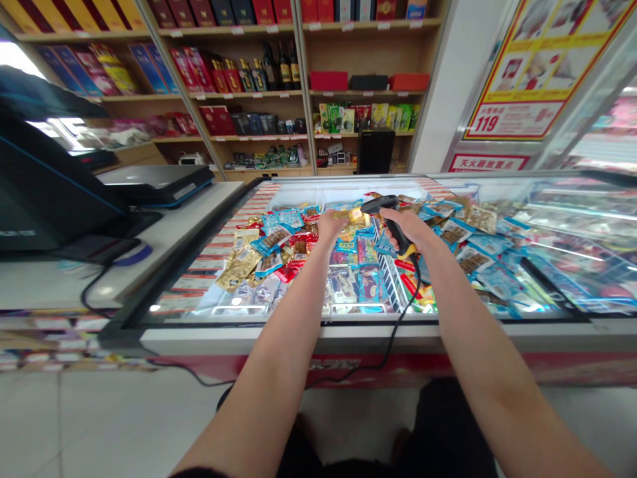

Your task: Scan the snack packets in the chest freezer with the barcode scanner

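My left hand (pixel 332 224) reaches out over an open chest freezer (pixel 308 337) and grips a small gold snack packet (pixel 352 216) above the piled goods. My right hand (pixel 409 230) is wrapped round the handle of a black corded barcode scanner (pixel 382 204), whose head points left at the gold packet, a few centimetres away. The scanner's black cable (pixel 398 325) hangs down over the freezer's front edge. Below the hands lie several blue, gold and red packets (pixel 269 249) in wire-divided bins.
A counter (pixel 124 265) to the left carries a black till screen (pixel 44 179) and a flat scale (pixel 154 180). Shelves of boxes and bottles (pixel 259 73) line the back wall. A sliding glass lid (pixel 572 219) covers the freezer's right part. A yellow-red poster (pixel 537 60) hangs at right.
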Motion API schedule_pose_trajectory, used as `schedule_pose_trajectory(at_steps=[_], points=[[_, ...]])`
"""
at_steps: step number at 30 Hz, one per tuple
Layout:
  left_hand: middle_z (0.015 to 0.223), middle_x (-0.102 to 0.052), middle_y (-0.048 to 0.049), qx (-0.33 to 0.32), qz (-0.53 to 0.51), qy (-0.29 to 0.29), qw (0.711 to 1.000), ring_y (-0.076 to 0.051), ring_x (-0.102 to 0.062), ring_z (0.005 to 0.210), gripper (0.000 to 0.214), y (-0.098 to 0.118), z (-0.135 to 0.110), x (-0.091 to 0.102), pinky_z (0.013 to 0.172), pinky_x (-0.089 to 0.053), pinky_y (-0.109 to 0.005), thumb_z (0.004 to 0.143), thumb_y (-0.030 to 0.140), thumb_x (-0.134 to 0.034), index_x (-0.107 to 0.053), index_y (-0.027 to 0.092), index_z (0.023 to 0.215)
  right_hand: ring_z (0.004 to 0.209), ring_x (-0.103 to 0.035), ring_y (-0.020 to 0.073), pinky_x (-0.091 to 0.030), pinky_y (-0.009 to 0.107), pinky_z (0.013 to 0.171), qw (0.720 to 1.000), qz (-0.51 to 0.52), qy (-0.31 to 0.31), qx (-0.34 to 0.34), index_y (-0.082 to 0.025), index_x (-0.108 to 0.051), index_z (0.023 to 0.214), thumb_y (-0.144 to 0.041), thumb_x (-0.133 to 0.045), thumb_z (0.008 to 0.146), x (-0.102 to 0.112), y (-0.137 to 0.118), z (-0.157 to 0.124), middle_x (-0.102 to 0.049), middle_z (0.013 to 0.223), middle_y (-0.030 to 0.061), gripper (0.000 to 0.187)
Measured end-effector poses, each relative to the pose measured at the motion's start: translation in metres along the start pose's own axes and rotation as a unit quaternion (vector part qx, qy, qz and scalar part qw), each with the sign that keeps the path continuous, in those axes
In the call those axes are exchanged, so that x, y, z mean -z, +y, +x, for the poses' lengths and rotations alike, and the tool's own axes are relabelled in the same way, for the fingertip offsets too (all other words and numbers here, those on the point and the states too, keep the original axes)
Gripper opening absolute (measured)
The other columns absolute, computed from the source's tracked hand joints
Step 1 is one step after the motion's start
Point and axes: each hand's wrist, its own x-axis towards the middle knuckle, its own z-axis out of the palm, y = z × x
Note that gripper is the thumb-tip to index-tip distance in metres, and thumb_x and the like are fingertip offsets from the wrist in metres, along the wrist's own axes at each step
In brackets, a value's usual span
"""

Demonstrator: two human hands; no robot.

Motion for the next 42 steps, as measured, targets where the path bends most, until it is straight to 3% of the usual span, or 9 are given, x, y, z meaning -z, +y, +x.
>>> schedule_pose_trajectory(at_steps=[10,21,29,36,42], points=[[0.091,-0.075,-0.0052,-0.019,0.026,0.02,0.999,-0.022,-0.068,0.09,0.03,0.005,-0.003,0.006,0.08,-0.05,-0.028,0.067,0.019,-0.071,-0.075,0.016,0.096,0.033,-0.047,0.0127,-0.039,0.024,0.029,1.0,0.018,0.019,0.001,-0.019,-0.052,0.068,-0.039,-0.057,0.094,-0.004,0.005,0.005,-0.054,0.048,0.0005,0.034],[0.086,-0.073,-0.0043,-0.029,-0.004,0.043,0.999,-0.021,-0.067,0.084,0.033,0.001,0.001,0.016,0.078,-0.049,-0.028,0.066,0.018,-0.069,-0.074,0.015,0.098,0.035,-0.048,0.0118,-0.039,0.024,0.029,1.0,0.015,-0.013,0.017,-0.018,-0.053,0.071,-0.038,-0.058,0.095,-0.006,0.0,-0.007,-0.055,0.051,0.0001,0.032],[0.09,-0.074,-0.0042,-0.073,0.017,0.01,0.997,-0.021,-0.067,0.09,0.029,0.004,0.005,0.019,0.084,-0.051,-0.029,0.067,0.016,-0.067,-0.073,0.017,0.095,0.033,-0.047,0.0115,-0.039,0.023,0.03,0.999,0.014,-0.017,0.039,-0.018,-0.054,0.074,-0.044,-0.063,0.091,-0.003,-0.004,-0.017,-0.055,0.049,-0.0005,0.032],[0.089,-0.074,-0.004,-0.063,0.021,0.007,0.998,-0.019,-0.068,0.085,0.029,0.002,0.004,0.016,0.079,-0.05,-0.026,0.068,0.016,-0.067,-0.073,0.016,0.095,0.032,-0.048,0.0114,-0.039,0.022,0.029,0.999,0.002,-0.018,0.035,-0.019,-0.052,0.074,-0.042,-0.062,0.092,-0.004,-0.003,-0.02,-0.055,0.049,-0.0007,0.031],[0.094,-0.073,-0.0042,-0.065,0.029,0.032,0.997,-0.018,-0.067,0.088,0.031,0.005,0.004,0.017,0.079,-0.05,-0.026,0.071,0.016,-0.065,-0.07,0.016,0.101,0.032,-0.047,0.0127,-0.039,0.024,0.028,0.999,0.009,0.017,0.045,-0.019,-0.054,0.072,-0.04,-0.06,0.092,-0.006,0.006,-0.012,-0.055,0.048,-0.0006,0.03]])
